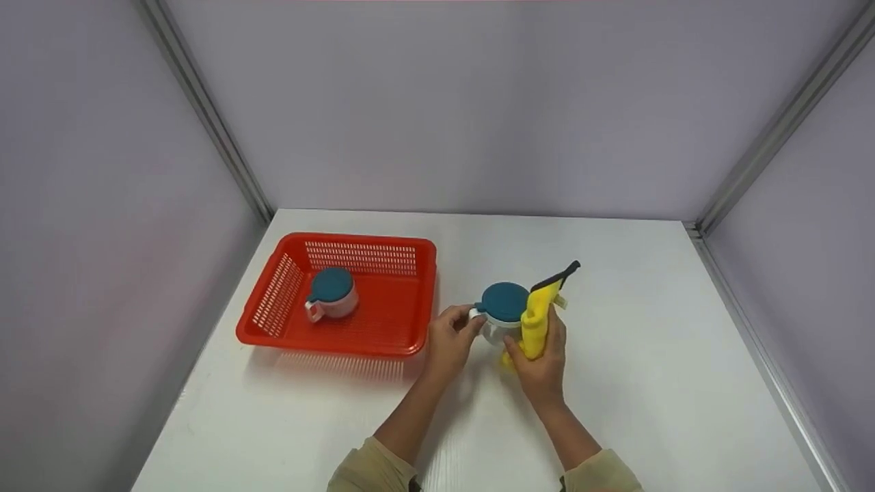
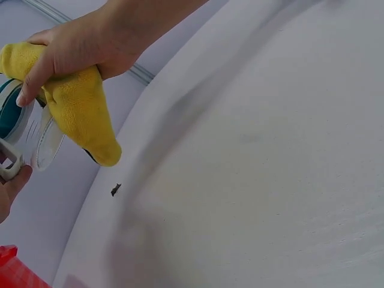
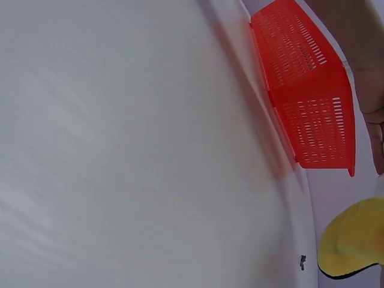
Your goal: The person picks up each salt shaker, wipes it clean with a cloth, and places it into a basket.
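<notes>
A lidded jar (image 1: 504, 302) with a teal top, a clear body and a white handle is held up between the two hands. My left hand (image 1: 448, 345) pinches its handle between thumb and fingertips. From the other side my right hand (image 1: 545, 369) grips a bunched yellow cloth (image 1: 535, 330) with a dark edge, laid against the jar's side. In the left wrist view the jar's clear body (image 2: 49, 144) is tilted, and the right thumb reaches to the rim by the lid. The cloth (image 3: 354, 237) shows at the lower right of the right wrist view.
Left of the hands stands a red slotted basket (image 1: 389, 321) on the white table (image 1: 656, 369). A second teal-lidded jar (image 1: 333, 294) with a handle sits inside it, toward its left. Pale panels (image 1: 437, 102) with metal corner posts surround the table. A small dark mark (image 2: 116, 189) shows on the tabletop.
</notes>
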Available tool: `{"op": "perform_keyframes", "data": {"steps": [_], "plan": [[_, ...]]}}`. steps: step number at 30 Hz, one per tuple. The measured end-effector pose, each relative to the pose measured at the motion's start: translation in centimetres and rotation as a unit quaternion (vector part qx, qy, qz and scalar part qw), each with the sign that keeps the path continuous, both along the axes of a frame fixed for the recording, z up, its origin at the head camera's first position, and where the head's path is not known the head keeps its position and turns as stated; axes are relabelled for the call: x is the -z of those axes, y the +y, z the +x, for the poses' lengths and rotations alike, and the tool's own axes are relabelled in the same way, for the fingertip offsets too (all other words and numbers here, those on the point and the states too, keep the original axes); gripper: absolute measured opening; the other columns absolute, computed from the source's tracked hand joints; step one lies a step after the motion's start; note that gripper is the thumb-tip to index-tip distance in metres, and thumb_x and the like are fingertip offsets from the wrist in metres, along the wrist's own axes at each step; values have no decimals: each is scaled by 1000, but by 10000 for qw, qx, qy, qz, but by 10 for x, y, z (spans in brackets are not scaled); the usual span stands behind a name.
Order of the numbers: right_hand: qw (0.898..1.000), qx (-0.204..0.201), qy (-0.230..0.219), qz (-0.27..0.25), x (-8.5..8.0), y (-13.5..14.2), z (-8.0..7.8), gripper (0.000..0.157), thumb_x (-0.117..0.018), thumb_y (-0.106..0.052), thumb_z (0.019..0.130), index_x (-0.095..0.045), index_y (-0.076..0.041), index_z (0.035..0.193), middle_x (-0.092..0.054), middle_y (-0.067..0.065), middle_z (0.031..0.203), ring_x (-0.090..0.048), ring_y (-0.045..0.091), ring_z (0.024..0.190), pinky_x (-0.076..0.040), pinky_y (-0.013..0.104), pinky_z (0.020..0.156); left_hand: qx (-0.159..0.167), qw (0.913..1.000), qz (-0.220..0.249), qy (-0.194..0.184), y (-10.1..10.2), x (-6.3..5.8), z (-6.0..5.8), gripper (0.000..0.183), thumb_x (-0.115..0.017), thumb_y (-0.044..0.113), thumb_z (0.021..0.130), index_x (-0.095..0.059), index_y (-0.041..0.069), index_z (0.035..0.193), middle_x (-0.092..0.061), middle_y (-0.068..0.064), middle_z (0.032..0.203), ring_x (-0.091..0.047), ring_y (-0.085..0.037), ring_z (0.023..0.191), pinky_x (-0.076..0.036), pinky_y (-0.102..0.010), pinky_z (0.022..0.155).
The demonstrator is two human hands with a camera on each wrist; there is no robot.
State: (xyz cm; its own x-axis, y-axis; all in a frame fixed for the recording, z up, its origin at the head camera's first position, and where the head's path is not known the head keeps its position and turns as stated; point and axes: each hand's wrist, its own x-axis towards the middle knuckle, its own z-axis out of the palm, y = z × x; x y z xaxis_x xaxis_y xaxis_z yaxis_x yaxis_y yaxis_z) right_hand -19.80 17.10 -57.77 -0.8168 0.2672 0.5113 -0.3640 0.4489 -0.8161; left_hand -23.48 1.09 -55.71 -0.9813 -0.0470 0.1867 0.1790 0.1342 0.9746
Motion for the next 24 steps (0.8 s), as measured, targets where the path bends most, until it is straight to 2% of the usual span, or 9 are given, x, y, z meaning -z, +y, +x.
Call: {"op": "perform_keyframes", "data": {"steps": [4,8,12,15,20,24], "plan": [[9996,-30,228,133,12,-1,-2,89,-79,-5,82,-27,-15,154,-36,13,144,-43,14,125,-27,14,113,-64,9998,148,-121,3,1,0,25,-72,36,88,-73,19,107,-72,6,100,-70,-11,87,-58,-25,80],[9962,-204,738,419,21,-1,-1,81,-79,-2,80,-38,-11,149,-32,17,147,-38,15,130,-30,18,113,-187,9995,237,-117,6,2,2,24,-72,35,88,-72,20,107,-72,8,100,-71,-9,88,-58,-24,80],[9889,-248,1238,782,31,1,-1,55,-73,-28,90,-52,-10,137,-34,24,140,-38,20,127,-35,15,108,-328,9991,133,215,7,3,2,24,-72,33,89,-72,17,107,-72,5,98,-69,-10,83,-58,-24,78],[9822,-153,1494,1125,33,2,-4,52,-59,-49,94,-60,-12,131,-38,27,131,-41,24,120,-37,12,104,-437,9979,57,468,8,2,1,23,-73,30,89,-73,13,105,-73,1,96,-69,-10,81,-59,-23,77],[9661,112,1820,1825,28,1,-6,46,-58,-48,96,-66,-16,127,-44,29,123,-44,32,114,-35,13,104,-566,9957,-150,720,8,-2,1,21,-72,25,91,-74,11,106,-72,0,96,-66,-10,82,-58,-23,80],[9546,259,1949,2237,26,-1,-3,42,-61,-45,95,-67,-18,127,-47,28,121,-46,34,111,-35,13,107,-574,9953,-326,708,9,-2,3,19,-69,23,93,-74,12,108,-72,3,96,-66,-9,82,-58,-22,81]]}}
